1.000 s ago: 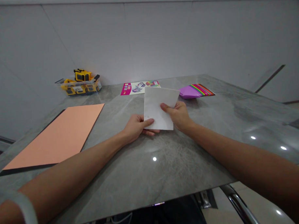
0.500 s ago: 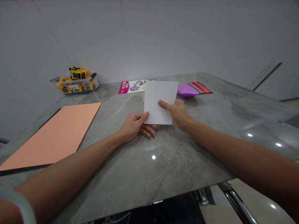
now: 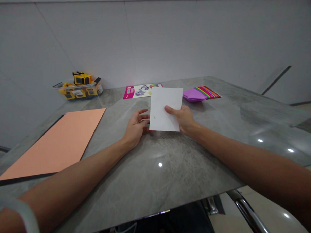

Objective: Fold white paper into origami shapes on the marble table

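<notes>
A white sheet of paper point(image 3: 162, 119) is held up over the grey table in front of me. My right hand point(image 3: 184, 118) grips it at its right edge, thumb across the face and fingers hidden behind. Beside the left edge of the paper is my left hand point(image 3: 137, 127), its fingers spread apart and partly behind the sheet. Whether those fingertips touch the paper I cannot tell. Behind the sheet lies a printed card with a pink end point(image 3: 141, 91), partly covered by it. A purple pack with rainbow-coloured strips point(image 3: 199, 94) lies just beyond my right hand.
On the left lies a large orange sheet point(image 3: 58, 143) over something dark. A clear plastic box point(image 3: 80, 93) with yellow toy vehicles stands at the back left near the wall. The grey marble-look table point(image 3: 173, 177) ends close to me, with a chrome chair arm point(image 3: 247, 212) below its edge.
My left hand has let go of the paper's lower left corner and moved slightly left, its fingers opening. My right hand keeps hold of the sheet, which now shows a small dark mark.
</notes>
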A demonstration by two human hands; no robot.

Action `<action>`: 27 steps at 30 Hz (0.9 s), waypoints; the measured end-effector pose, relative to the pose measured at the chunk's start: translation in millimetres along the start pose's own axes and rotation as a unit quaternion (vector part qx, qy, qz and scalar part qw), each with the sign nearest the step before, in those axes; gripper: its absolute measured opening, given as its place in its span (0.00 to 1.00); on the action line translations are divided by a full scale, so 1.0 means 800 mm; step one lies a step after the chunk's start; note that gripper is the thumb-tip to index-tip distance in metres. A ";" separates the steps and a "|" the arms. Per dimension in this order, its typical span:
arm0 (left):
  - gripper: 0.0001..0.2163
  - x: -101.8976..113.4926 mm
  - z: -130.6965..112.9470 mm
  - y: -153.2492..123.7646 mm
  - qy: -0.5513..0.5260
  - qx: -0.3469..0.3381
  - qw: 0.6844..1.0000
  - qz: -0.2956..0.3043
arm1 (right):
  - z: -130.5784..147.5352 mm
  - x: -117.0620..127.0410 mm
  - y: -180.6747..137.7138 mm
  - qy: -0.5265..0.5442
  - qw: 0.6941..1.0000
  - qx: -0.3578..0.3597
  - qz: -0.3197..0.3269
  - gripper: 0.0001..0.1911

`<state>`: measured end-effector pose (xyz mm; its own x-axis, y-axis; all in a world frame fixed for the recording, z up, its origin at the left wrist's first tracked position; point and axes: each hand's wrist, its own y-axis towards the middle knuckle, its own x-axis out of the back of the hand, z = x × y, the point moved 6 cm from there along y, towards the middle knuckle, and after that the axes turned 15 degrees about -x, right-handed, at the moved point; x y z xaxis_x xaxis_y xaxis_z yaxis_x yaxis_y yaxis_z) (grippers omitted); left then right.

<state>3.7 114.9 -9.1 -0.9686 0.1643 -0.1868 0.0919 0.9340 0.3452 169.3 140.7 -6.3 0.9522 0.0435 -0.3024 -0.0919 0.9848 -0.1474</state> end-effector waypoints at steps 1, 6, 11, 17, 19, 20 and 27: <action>0.11 -0.004 -0.001 -0.001 -0.002 0.005 1.000 0.019 | -0.001 -0.001 -0.001 -0.001 1.000 -0.004 -0.001 0.19; 0.15 -0.015 0.002 -0.009 0.032 0.023 0.994 0.102 | -0.007 -0.009 -0.010 -0.007 0.999 -0.030 0.019 0.19; 0.17 -0.015 -0.003 -0.012 0.055 0.016 0.990 0.126 | -0.009 -0.022 -0.019 0.009 0.994 -0.053 0.092 0.23; 0.21 -0.020 -0.004 -0.016 0.115 0.029 0.981 0.156 | 0.000 -0.014 -0.014 0.015 0.998 -0.001 0.058 0.22; 0.22 -0.021 -0.003 -0.018 0.150 0.034 0.974 0.167 | 0.003 -0.010 -0.011 0.025 0.999 0.012 0.042 0.22; 0.23 -0.021 -0.003 -0.019 0.168 0.032 0.971 0.169 | 0.003 -0.008 -0.010 0.024 0.999 0.011 0.038 0.21; 0.22 -0.014 -0.015 -0.015 0.275 -0.017 0.950 0.144 | 0.005 -0.004 -0.010 0.009 0.998 0.058 0.008 0.20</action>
<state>10.5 98.2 -0.2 -0.8795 0.2127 0.4257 0.3733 0.8633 0.3397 168.0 133.6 0.0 0.9456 0.0584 -0.3201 -0.0726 0.9968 -0.0326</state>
